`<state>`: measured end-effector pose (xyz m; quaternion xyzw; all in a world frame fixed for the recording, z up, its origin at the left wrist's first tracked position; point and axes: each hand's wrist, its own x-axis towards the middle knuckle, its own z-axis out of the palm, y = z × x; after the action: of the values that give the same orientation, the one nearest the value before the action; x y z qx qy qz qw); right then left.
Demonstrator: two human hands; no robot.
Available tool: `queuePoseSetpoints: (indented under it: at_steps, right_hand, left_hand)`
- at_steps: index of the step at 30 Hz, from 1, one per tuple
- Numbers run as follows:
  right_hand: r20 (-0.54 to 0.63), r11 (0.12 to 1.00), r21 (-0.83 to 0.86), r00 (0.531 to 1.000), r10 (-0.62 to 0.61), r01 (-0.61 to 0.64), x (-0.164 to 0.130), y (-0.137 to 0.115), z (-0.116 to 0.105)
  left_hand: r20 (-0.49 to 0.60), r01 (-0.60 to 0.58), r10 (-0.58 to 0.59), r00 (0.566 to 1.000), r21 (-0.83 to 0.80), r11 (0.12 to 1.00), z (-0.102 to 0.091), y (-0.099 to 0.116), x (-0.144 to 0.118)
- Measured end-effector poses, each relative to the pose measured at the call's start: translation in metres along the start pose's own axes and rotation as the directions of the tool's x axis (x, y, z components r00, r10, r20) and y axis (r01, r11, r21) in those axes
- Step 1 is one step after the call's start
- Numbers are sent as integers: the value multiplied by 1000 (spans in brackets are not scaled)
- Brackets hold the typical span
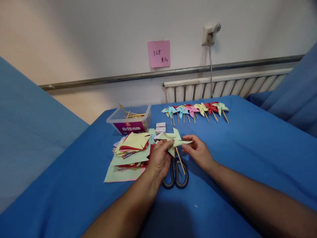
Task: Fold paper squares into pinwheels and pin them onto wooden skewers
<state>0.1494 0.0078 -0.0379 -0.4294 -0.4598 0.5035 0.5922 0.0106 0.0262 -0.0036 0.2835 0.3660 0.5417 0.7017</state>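
Note:
A pale green paper pinwheel (177, 142) on a thin wooden stick is held up in front of me. My left hand (160, 157) grips it near the centre, thumb on the paper. On the other side, my right hand (198, 150) has its thumb and fingers closed at the tip of one blade. The stick slants down to the right, over the scissors (182, 181). Their dark handles lie on the table, with the blades mostly hidden beneath the pinwheel and my left hand.
Left of my hands are stacked coloured paper pieces (131, 148), some with cut corners. Behind them, a clear plastic box (128, 120) holds wooden sticks. Small white boxes (160, 127) stand beside it. Several finished pinwheels (194, 109) lie in a row at the back of the blue-covered table (237, 155).

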Motion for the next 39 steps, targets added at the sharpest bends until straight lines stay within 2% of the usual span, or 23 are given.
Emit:
queuePoseSetpoints:
  at_steps: [4,11,17,20,23,25,30,34,39]
  right_hand:
    - [74,993,112,997,30,-38,-1,4,6]
    - [62,998,-56,998,-31,35,0,2,2]
    - [89,1000,-6,996,-27,28,-1,-4,1]
    - [123,988,150,992,3,-21,-2,-7,-1]
    - [137,913,389,988,79,-126,1,-9,-5]
    - [134,862,472,981,139,-187,3,-11,-6]
    - [177,812,522,964,197,-262,6,-10,-7]
    - [214,820,499,957,195,-279,5,-8,-8]
    - [201,818,498,956,213,-287,6,-10,-8]
  left_hand:
    - [-1,28,-28,1000,4,1000,1,-3,-1]
    - [6,80,-80,997,10,997,3,-4,-4]
    - [19,60,-60,998,4,998,2,-1,-2]
    - [40,47,-48,998,14,999,2,1,-2]
    - [48,18,-21,999,57,998,2,3,-1]
    - [58,16,-21,998,86,996,2,4,-2]
    - [118,52,-71,991,153,987,2,2,-4]
    - [128,94,-118,985,180,979,3,1,-6]
    - [140,109,-135,981,183,977,5,2,-8]
